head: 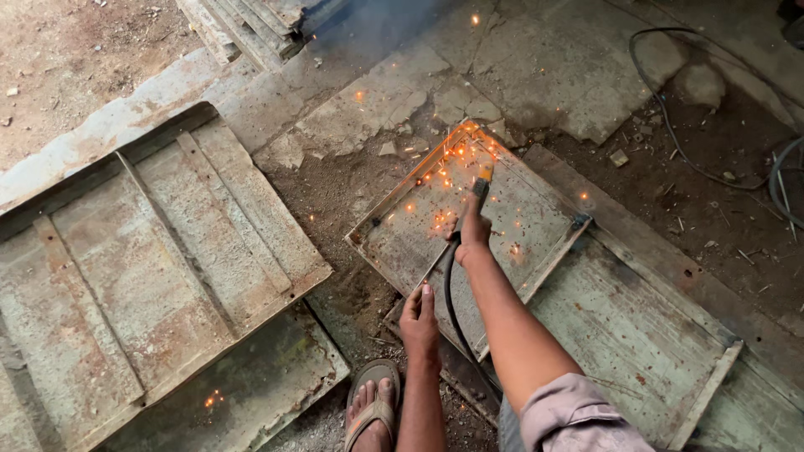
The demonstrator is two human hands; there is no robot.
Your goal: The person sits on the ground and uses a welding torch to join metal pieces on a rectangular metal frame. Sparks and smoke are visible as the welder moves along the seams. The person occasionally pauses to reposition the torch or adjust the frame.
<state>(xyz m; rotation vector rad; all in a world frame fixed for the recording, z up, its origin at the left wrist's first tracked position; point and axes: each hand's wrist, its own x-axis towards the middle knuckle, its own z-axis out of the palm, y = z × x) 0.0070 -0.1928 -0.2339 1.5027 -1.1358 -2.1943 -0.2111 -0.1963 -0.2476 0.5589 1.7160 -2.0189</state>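
Observation:
My right hand (472, 233) grips a welding electrode holder (481, 189) with a black cable (452, 310) trailing back along my arm. Its tip touches a small rusty framed metal panel (536, 219) lying on the ground, and orange sparks (448, 167) scatter over the panel's far corner. Smoke rises above it. My left hand (419, 322) rests with fingers together on the near edge of the same panel, holding nothing. My sandalled foot (373, 410) stands just below it.
A large ribbed metal panel (142, 268) lies at the left. Another greenish framed panel (653, 335) lies under the small one at the right. Stacked metal strips (251, 29) sit at the top. Black cables (670, 125) run over the broken concrete at the upper right.

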